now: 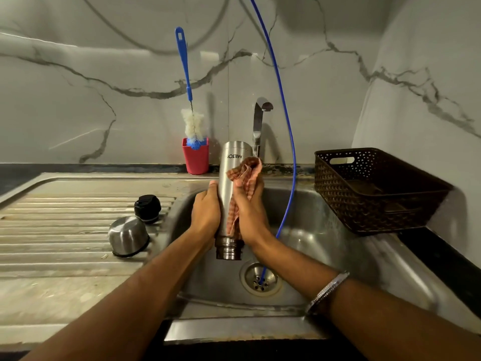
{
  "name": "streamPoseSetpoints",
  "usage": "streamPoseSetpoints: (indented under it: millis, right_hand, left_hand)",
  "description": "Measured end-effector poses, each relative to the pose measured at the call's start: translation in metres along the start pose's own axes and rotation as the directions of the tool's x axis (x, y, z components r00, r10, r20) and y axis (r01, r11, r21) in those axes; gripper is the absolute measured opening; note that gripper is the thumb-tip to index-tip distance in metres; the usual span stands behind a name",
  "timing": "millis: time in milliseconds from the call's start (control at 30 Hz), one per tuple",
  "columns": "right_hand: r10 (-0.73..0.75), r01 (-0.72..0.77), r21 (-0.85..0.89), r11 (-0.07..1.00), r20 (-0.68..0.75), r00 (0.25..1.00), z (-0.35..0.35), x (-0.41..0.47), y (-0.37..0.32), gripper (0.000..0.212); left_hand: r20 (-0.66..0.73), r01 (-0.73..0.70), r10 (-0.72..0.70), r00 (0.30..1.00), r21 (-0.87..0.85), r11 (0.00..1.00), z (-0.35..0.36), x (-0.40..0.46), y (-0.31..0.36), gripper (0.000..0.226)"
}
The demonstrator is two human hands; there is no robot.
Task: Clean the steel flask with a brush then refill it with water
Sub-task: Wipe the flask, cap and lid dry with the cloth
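- The ribbed steel draining board [65, 230] on the left bears a domed steel cup lid [128, 235], mouth down, and just behind it a black plastic screw stopper [147, 207]. Both are off the flask, probably set aside so its mouth stays free.
- Against the marble-patterned wall, a red plastic cup [195, 158] holds a blue-handled bottle brush [188, 100], bristle end down and leaning on the wall. It is untouched, so I judge the brushing is done.
- The left hand [205, 213] grips the flask's lower body, fingers curled round it, thumb up along the side, to steady it.
- The cylindrical brushed-steel flask [231, 199] is held upside down above the steel sink basin [325, 243], threaded mouth pointing at the drain [260, 280], its printed name reading inverted. That tilt would let leftover water run out.
- The right hand [251, 217] presses an orange checked cloth [246, 175] against the flask's side, fingers wrapped over cloth and steel; this looks like drying or wiping the outside.
- Behind stands a steel tap [260, 121], with no water visible; refilling seems yet to come.
- A thin blue tube [286, 126] hangs down to the drain.
- A dark brown woven plastic basket [374, 188] sits at the right.
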State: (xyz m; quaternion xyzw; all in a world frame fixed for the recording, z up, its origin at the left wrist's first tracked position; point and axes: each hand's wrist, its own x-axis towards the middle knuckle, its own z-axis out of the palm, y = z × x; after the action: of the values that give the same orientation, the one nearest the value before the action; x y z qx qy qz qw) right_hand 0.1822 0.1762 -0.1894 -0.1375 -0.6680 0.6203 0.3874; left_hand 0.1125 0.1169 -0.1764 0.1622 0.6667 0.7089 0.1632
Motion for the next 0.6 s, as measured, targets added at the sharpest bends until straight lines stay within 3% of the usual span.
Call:
streamPoseSetpoints:
  millis: [133,233,367,433,500,567,600]
  right_hand:
    - [0.083,-0.084,0.023,0.996,0.041,0.996,-0.003,-0.003,0.002,0.051]
    - [0.134,-0.145,0.091,0.985,0.111,0.985,-0.016,-0.002,-0.010,0.042]
    - [0.202,-0.228,0.103,0.968,0.217,0.955,-0.037,0.006,-0.026,0.053]
    - [0.288,-0.354,0.137,0.925,0.353,0.890,-0.052,0.011,-0.028,0.067]
    - [0.369,-0.440,0.022,0.898,0.507,0.779,-0.067,0.015,-0.028,0.076]
    - [0.443,-0.456,-0.144,0.878,0.605,0.662,-0.080,0.016,-0.023,0.083]
    - [0.467,-0.456,-0.195,0.868,0.634,0.617,-0.084,0.015,-0.021,0.084]
  left_hand:
    - [-0.004,-0.018,0.018,1.000,0.021,1.000,-0.003,0.010,-0.003,0.050]
    - [0.086,-0.043,0.050,0.995,-0.083,0.996,0.002,0.005,0.001,0.035]
    - [0.185,-0.158,0.158,0.970,-0.010,0.987,0.003,0.006,0.000,0.040]
    - [0.181,-0.238,0.247,0.952,-0.071,0.969,-0.004,0.008,0.009,0.034]
    - [0.091,-0.288,0.310,0.946,-0.199,0.937,-0.013,0.007,0.029,0.035]
    - [0.110,-0.392,0.407,0.907,-0.137,0.910,-0.028,0.010,0.039,0.051]
    - [0.183,-0.461,0.457,0.871,-0.020,0.887,-0.035,0.011,0.041,0.062]
